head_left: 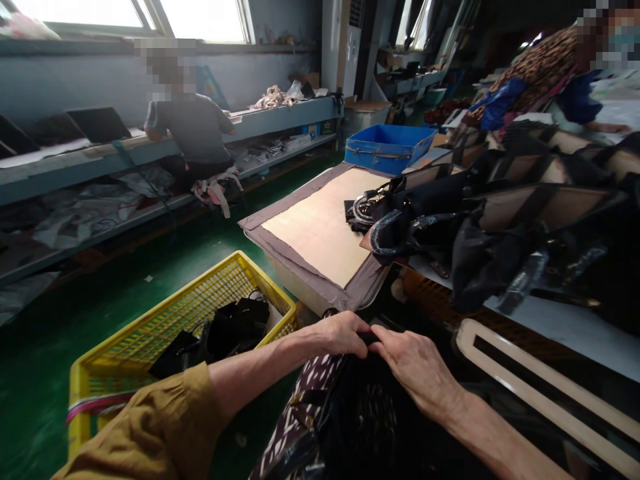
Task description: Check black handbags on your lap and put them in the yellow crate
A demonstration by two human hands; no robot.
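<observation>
My left hand (340, 333) and my right hand (413, 363) meet low in the middle of the view, fingers curled down onto the top edge of a black bag (365, 413) that rests on my lap. Both hands pinch that edge close together. Beside the bag lies dark fabric with a white dashed pattern (295, 427). Which part of the bag the fingertips grip is hidden.
A yellow plastic crate (150, 333) with black pieces stands on the green floor at my left. Ahead is a table with a tan board (320, 227) and a heap of black bags (450, 220). A blue bin (385, 150) sits further back. One person sits at the left bench, another at the far right.
</observation>
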